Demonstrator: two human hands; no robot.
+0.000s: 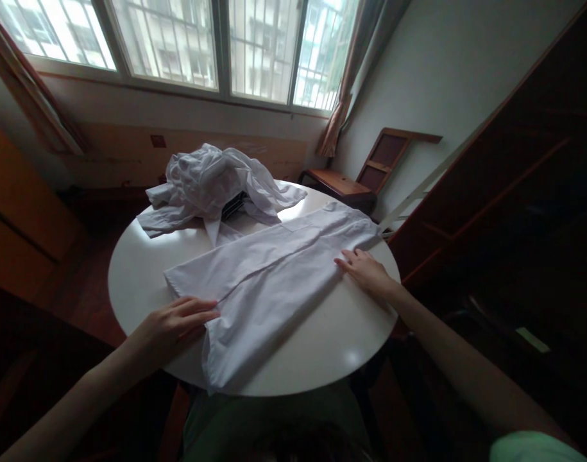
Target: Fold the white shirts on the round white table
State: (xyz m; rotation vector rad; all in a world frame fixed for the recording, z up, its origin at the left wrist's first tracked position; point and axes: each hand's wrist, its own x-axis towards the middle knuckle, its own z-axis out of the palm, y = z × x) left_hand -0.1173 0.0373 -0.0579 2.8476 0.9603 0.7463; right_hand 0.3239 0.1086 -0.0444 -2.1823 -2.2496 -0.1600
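Note:
A long white garment [278, 276], like a coat, lies folded lengthwise in a strip across the round white table [317, 346]. A seam or front edge runs along its middle, and its near-left end reaches the table's front rim. At the left end, my left hand [180, 324] touches the cloth with stretched fingers; its thumb is hidden. My right hand [365, 269] rests on the near edge towards the right end, fingers apart. Behind the garment sits a crumpled heap of white clothing [206, 186], with a dark striped piece [234, 204] showing beneath it.
A wooden chair [339, 183] stands beyond the table at the back right. Barred windows [168, 45] and tied curtains [336, 128] are along the far wall. Dark wooden furniture [485, 192] rises at the right, and an orange-brown cabinet [24, 212] is at the left.

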